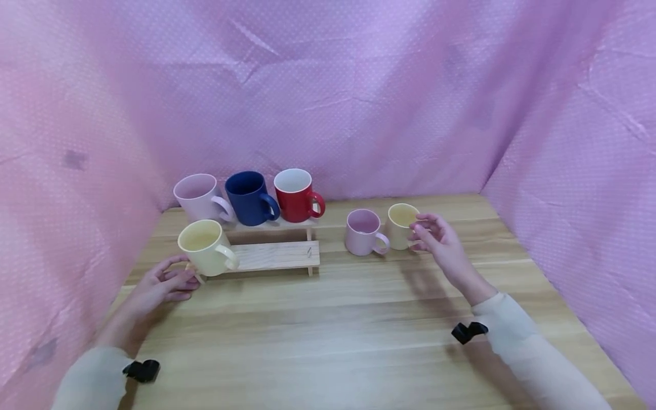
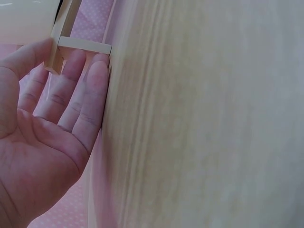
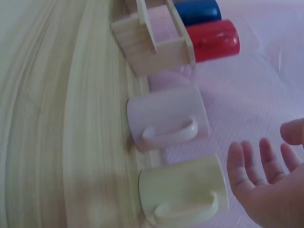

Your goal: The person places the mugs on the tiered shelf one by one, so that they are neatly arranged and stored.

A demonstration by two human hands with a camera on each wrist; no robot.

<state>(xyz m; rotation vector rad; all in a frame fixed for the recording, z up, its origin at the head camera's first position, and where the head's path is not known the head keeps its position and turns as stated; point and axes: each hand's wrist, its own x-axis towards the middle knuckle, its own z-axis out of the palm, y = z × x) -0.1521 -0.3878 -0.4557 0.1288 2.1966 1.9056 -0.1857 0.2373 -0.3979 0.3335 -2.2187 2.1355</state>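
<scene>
In the head view, my left hand (image 1: pixel 161 287) is at the left end of a low two-step wooden rack (image 1: pixel 277 256). Its loosely spread fingertips meet the end of the lower board and a leg (image 2: pixel 85 45), seen close in the left wrist view. Above that hand, a pale yellow mug (image 1: pixel 205 256) stands on the lower step, handle to the right. My right hand (image 1: pixel 443 247) hovers beside a second yellow mug (image 1: pixel 397 233) on the table; the right wrist view shows a gap between its relaxed fingers and that mug (image 3: pixel 185 190). Left of it stands a pink mug (image 1: pixel 361 239).
On the rack's upper step stand a pink mug (image 1: pixel 197 196), a dark blue mug (image 1: pixel 248 202) and a red mug (image 1: pixel 294 199) with a white inside. Pink dotted sheeting (image 1: pixel 359 102) walls off the back and sides of the wooden table (image 1: pixel 328 341).
</scene>
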